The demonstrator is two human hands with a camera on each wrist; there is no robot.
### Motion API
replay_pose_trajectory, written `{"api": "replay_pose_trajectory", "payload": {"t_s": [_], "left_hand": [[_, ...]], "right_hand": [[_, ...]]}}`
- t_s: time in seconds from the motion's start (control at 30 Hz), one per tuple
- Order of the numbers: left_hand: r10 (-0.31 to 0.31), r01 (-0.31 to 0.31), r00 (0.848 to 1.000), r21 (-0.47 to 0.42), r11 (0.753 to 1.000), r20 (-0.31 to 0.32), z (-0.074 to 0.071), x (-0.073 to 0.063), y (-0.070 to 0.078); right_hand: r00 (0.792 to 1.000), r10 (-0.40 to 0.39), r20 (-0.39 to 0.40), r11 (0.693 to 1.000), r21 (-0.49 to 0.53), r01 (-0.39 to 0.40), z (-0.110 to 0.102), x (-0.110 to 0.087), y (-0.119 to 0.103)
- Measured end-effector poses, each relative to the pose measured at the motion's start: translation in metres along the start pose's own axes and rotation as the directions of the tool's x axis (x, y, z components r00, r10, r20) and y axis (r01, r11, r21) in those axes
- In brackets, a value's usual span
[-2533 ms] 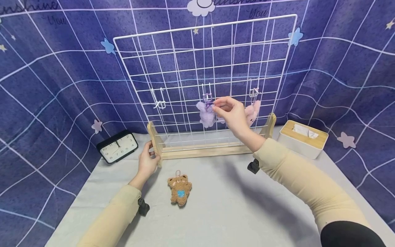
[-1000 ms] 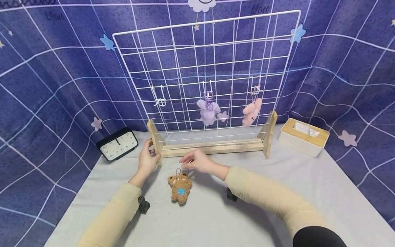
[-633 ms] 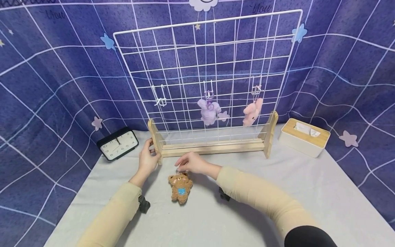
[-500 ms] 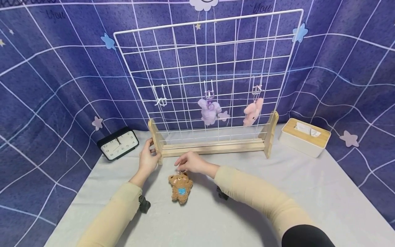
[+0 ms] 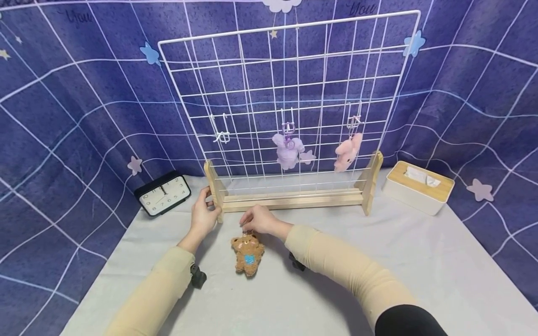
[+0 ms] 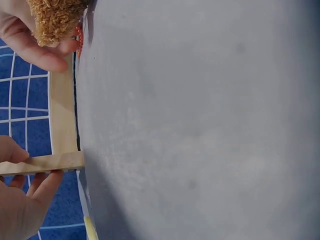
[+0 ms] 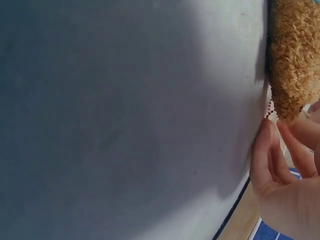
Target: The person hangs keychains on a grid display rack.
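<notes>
My left hand [image 5: 204,215] grips the left wooden upright [image 5: 215,193] of a white wire grid rack [image 5: 311,86], thumb on one side and fingers on the other. A brown teddy bear keychain [image 5: 248,256] with a blue patch lies face up on the table. At its head my right hand [image 5: 261,220] pinches the red bead chain [image 7: 270,107] between thumb and fingers. A purple plush keychain [image 5: 288,151] hangs from the rack's middle hook, and a pink plush keychain [image 5: 348,153] from the right hook. The left white hook [image 5: 222,136] carries nothing.
A black-framed clock [image 5: 164,193] stands left of the rack. To the right is a white tissue box [image 5: 416,198] with a wooden lid. A blue gridded curtain [image 5: 101,116] rises behind the grey-white tabletop [image 5: 269,308].
My right hand has left the purple plush on the rack, come down to the left and taken hold of the bear's chain. The left hand has stayed on the wooden upright.
</notes>
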State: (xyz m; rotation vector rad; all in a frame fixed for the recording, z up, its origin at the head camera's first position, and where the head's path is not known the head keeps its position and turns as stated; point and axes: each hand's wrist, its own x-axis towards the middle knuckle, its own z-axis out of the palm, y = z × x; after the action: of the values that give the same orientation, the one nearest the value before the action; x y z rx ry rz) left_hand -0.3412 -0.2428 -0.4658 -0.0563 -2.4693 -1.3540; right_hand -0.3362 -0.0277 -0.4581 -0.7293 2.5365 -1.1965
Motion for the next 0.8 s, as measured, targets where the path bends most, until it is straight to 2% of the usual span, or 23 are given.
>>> {"api": "replay_pose_trajectory", "payload": {"t_s": [0.17, 0.27, 0.57, 0.8], "left_hand": [[-0.004, 0.004, 1.000, -0.006, 1.000, -0.001, 0.000, 0.000, 0.001], [-0.010, 0.010, 1.000, -0.006, 1.000, -0.004, 0.000, 0.000, 0.001], [-0.012, 0.012, 1.000, -0.013, 1.000, -0.005, 0.002, -0.001, 0.001], [-0.003, 0.003, 1.000, -0.002, 1.000, -0.010, 0.001, 0.000, -0.001]], "right_hand": [[0.997, 0.064, -0.051, 0.998, 0.009, -0.063, 0.002, 0.002, 0.004], [0.996, 0.068, -0.062, 0.998, 0.001, -0.068, 0.003, 0.005, 0.006], [0.995, 0.072, -0.067, 0.988, -0.135, -0.081, 0.008, 0.010, 0.006], [0.998, 0.051, -0.037, 0.960, -0.272, -0.059, 0.009, 0.010, 0.000]]}}
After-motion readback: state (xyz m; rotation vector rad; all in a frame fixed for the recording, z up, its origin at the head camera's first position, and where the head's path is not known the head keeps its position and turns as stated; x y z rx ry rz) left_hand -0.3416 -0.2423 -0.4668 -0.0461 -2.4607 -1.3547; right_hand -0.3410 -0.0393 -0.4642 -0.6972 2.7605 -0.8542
